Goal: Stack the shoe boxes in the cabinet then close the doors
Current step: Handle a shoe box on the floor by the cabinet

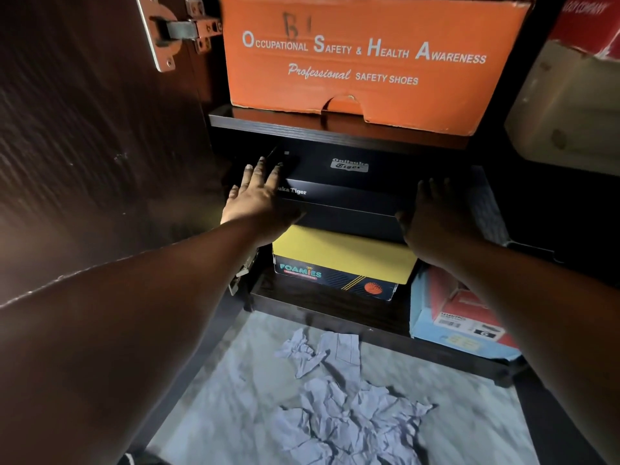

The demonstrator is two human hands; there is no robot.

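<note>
A black Onitsuka Tiger shoe box point(345, 193) rests on a yellow-lidded Foamies box point(339, 260) on the cabinet's lower shelf point(322, 310). My left hand point(258, 196) lies flat against the black box's left end, fingers spread along its top edge. My right hand point(436, 216) presses against the box's right end. Both hands grip the box between them. An orange safety-shoes box point(362, 58) stands on the shelf above.
The dark wooden cabinet door point(94, 129) stands open at left, its metal hinge point(181, 28) visible. A blue and red shoe box point(459, 317) sits on the lower shelf at right. Crumpled pale paper point(335, 397) lies on the floor below. A beige container point(567, 105) fills the right compartment.
</note>
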